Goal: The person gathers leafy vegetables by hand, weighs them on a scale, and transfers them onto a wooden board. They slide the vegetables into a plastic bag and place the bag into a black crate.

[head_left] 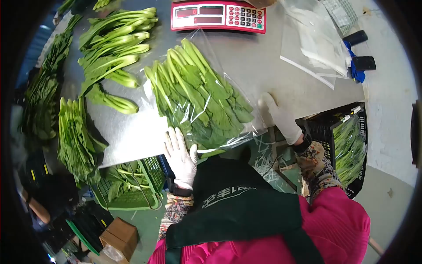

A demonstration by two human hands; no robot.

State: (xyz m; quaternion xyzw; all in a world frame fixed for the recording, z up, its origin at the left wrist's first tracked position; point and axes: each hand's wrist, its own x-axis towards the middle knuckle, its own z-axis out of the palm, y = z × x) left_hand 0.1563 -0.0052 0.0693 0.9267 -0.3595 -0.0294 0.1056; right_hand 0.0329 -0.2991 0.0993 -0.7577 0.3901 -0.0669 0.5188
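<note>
Head view: a clear plastic bag (206, 94) of long-stalked greens (193, 79) lies on the steel surface (281, 83) between two gloved hands; the left hand (180, 156) presses flat on its near edge, fingers spread, grip open and holding nothing; the right hand (279, 116) rests open just beside it; the slick, crinkly film could probably slide on smooth metal and tip off the edge under the left grip, spilling limp leaves.

Stainless steel table (272, 75) fills upper view, glare along near edge. Red scale (218, 16) at far edge, clear bag stack (314, 44) at far right corner. White wall (391, 101) on right. Grey-green floor (145, 224): green crate (127, 204) under near edge, black crate (316, 127) off right edge, cardboard box (121, 237).
</note>
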